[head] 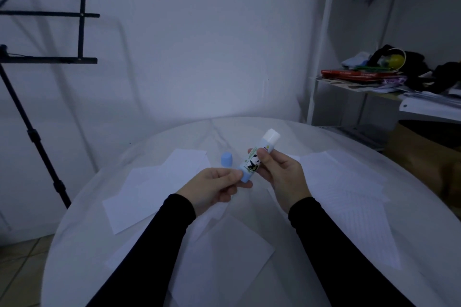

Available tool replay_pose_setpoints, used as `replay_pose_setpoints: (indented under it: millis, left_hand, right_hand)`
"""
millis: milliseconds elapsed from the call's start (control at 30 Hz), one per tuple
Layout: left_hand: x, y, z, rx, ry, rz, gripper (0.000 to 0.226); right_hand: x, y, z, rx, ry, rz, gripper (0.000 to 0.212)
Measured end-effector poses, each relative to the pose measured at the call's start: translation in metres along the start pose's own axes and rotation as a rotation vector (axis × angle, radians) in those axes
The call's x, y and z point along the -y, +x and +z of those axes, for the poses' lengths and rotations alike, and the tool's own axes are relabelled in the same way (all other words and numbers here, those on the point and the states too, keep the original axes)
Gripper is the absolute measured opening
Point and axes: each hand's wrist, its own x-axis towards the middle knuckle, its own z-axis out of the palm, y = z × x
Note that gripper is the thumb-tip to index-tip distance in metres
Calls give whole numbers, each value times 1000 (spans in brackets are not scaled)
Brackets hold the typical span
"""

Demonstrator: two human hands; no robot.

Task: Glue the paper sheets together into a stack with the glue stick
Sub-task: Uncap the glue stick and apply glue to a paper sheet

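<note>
A glue stick (257, 157) with a panda label is held tilted above the round white table (411, 197), its white glue end pointing up and to the right. My left hand (214, 185) pinches its light blue base. My right hand (280, 172) grips the middle of the tube. The blue cap (227, 159) stands on the table just left of the stick. White paper sheets lie on the left (149, 187), in front of me between my arms (224, 262), and fanned out on the right (349, 197).
A black music stand on a tripod (45, 57) stands at the left beside the table. A white shelf (374, 82) at the right holds books, clothes and clutter. A brown box (424, 154) sits beyond the table's right edge.
</note>
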Motion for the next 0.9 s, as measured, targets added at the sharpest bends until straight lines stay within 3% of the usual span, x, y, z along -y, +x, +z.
replay_pose_setpoints:
  millis: [267, 500, 667, 900]
  left_hand:
    - [2, 8, 5, -208, 170, 165, 14]
    - [3, 6, 1, -56, 65, 34, 34]
    - [2, 7, 3, -61, -20, 0, 36]
    - [3, 9, 4, -208, 211, 119, 15]
  right_hand:
    - [-4, 0, 5, -127, -23, -19, 9]
    - [-6, -1, 3, -61, 8, -6, 11]
    - [-5, -2, 4, -22, 10, -4, 12]
    - [-9, 1, 7, -110, -22, 15, 19]
